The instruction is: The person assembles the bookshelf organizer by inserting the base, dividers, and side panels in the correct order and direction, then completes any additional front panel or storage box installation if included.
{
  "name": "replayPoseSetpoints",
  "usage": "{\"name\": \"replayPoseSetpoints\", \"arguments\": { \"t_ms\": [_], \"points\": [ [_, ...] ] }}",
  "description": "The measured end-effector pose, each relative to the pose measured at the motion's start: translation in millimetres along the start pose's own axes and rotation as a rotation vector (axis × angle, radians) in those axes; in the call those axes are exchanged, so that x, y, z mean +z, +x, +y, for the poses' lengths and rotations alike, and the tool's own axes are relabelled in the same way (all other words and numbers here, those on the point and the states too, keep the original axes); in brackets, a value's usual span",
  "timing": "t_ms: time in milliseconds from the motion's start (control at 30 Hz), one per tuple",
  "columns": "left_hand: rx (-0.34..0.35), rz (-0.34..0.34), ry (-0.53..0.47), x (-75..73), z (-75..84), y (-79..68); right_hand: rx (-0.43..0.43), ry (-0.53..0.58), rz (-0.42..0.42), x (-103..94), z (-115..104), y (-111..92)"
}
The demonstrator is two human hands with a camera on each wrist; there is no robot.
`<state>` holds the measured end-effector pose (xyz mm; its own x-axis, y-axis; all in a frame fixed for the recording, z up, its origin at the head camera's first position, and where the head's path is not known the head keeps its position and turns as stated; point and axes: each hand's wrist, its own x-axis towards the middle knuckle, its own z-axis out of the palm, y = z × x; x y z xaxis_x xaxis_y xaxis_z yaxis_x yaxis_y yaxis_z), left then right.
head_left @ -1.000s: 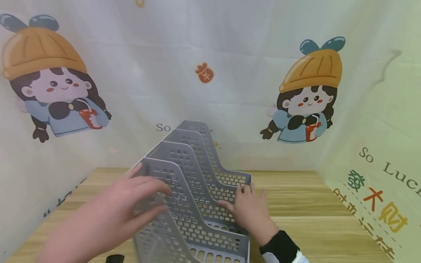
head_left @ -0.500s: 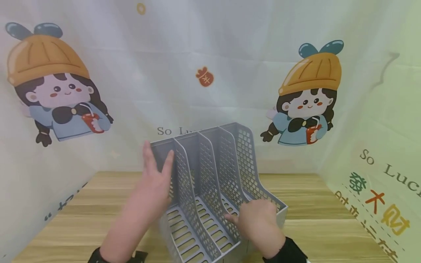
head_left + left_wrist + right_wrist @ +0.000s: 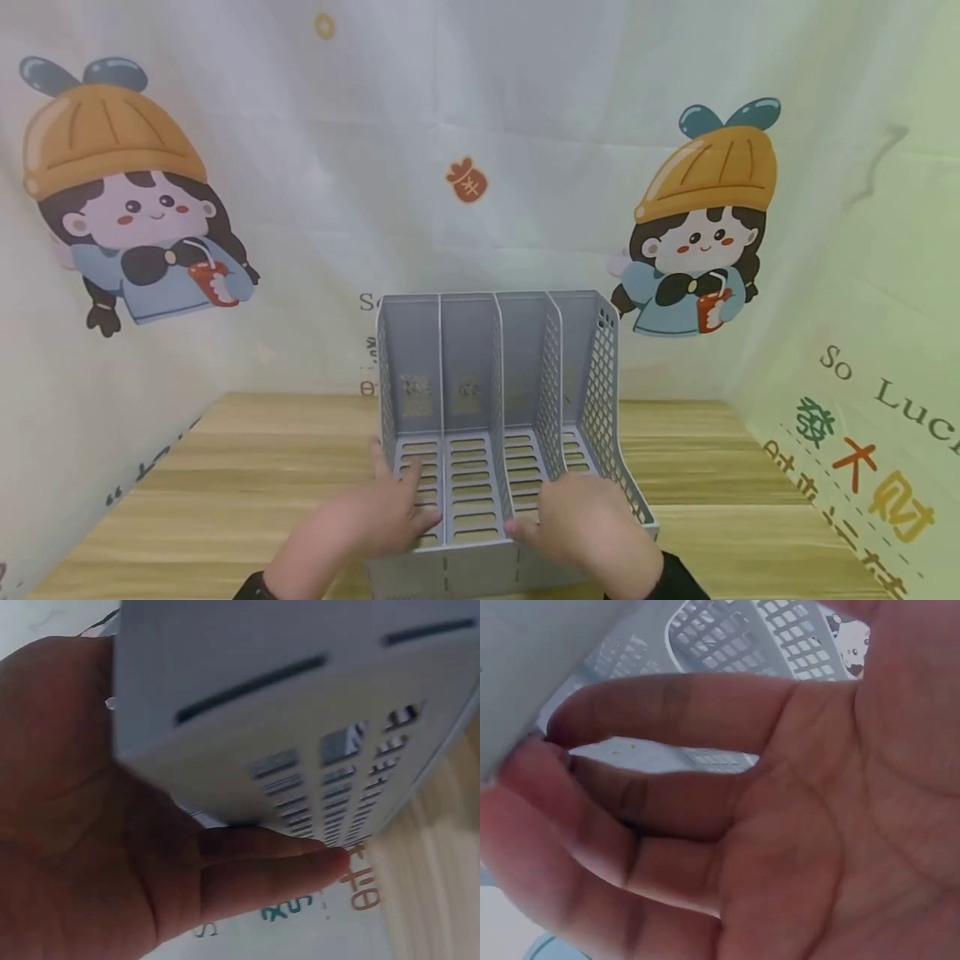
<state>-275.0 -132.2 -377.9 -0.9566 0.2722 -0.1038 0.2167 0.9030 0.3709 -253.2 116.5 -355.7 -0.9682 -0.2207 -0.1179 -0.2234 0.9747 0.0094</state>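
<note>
A grey plastic file organizer [image 3: 468,342] stands upright on the table, its open front facing me. Perforated dividers split it into several slots, with slotted floors. My left hand [image 3: 386,512] grips its front left corner, some fingers reaching over into the leftmost slot. In the left wrist view, straight fingers [image 3: 277,874] of that hand lie along the outer side wall. My right hand [image 3: 588,521] holds the low front wall toward the right, its thumb over the edge. Curled fingers [image 3: 667,712] meet the organizer's wall in the right wrist view; their tips are partly hidden.
The wood-grain table [image 3: 285,450] extends to both sides of the organizer. A pale printed cloth [image 3: 465,242] with cartoon figures and lettering hangs behind it and along both sides.
The file organizer has turned from side-on to face me squarely. My left hand has gone from its upper rear left part down to the front left corner; my right hand stays at the front.
</note>
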Motion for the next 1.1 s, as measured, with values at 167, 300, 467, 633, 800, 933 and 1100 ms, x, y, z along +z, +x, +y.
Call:
{"name": "replayPoseSetpoints", "arguments": {
  "t_ms": [167,300,467,633,800,933,1100],
  "points": [
    [0.077,0.048,-0.116,6.0,-10.6,13.9,-0.003,-0.013,0.033,3.2,-1,4],
    [0.116,0.108,-0.206,11.5,-23.1,25.1,0.016,-0.043,0.103,8.9,-2,8],
    [0.123,0.211,-0.227,23.5,-32.7,37.8,0.051,-0.056,0.145,14.8,-4,13],
    [0.096,0.333,-0.256,28.8,-31.4,46.7,0.085,-0.036,0.150,15.9,-6,15],
    [0.049,0.316,-0.085,26.6,-22.3,41.9,0.082,-0.031,0.158,17.7,-6,15],
    [0.037,0.274,0.014,28.0,-11.2,33.6,0.084,-0.027,0.167,17.6,-5,14],
    [0.024,0.238,-0.003,29.0,-5.8,30.9,0.047,-0.052,0.175,14.6,-1,16]
  ]
}}
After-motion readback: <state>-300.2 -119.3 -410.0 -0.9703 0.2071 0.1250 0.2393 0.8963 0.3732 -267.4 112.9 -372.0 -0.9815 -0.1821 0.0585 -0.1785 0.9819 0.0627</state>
